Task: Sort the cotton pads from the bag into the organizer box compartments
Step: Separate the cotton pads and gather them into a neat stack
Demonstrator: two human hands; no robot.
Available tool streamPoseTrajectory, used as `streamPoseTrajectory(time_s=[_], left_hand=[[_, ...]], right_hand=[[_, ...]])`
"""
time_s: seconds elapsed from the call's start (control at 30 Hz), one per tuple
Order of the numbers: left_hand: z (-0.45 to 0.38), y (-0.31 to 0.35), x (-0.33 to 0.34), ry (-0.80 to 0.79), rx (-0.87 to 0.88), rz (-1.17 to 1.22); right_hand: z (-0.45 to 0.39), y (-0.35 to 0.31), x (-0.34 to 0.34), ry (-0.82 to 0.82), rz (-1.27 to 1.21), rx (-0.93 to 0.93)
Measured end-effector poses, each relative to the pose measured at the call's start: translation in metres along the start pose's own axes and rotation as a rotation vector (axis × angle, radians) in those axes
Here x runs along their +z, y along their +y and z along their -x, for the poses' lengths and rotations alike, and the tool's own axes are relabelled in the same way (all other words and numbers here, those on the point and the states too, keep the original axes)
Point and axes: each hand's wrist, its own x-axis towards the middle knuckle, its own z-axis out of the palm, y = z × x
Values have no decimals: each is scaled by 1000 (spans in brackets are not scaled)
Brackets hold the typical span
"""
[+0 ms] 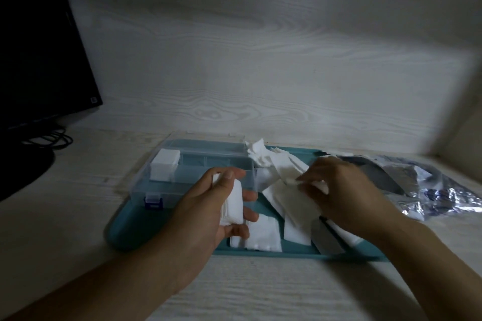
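A clear organizer box [167, 187] with a purple latch stands on the left part of a teal tray [125, 232]. A stack of white cotton pads [166, 167] fills its left compartment. My left hand [208, 206] grips a stack of white pads [233, 202] just in front of the box. My right hand [339, 190] pinches a single pad [292, 182] above a loose pile of pads [281, 172] on the tray. More pads [263, 236] lie at the tray's front. The crumpled clear bag [443, 190] lies at the right.
A dark monitor [39, 60] with its base and cables [52, 138] stands at the far left. A pale wood-grain wall rises behind the tray, and the tabletop [260, 289] has the same grain.
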Motion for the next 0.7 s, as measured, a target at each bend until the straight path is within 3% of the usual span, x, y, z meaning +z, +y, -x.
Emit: streamPoseTrajectory(time_s=[0.1,0.17,0.23,0.33,0.53,0.7], left_hand=[[0,0,-1,4,6,-3],[1,-1,-1,3,10,-9],[1,-1,-1,-3,13,-12],[1,1,0,-8,16,-12],[3,-5,-1,-106,-55,-17],[-1,-10,-3,-113,-101,-15]], right_hand=[[-2,-6,-12,342,-62,82],[-2,-14,-19,441,-316,197],[-3,-24,-22,413,-605,257],[-4,-40,-24,242,-976,301],[4,-67,-3,-12,-920,139],[9,-81,9,96,-882,300]])
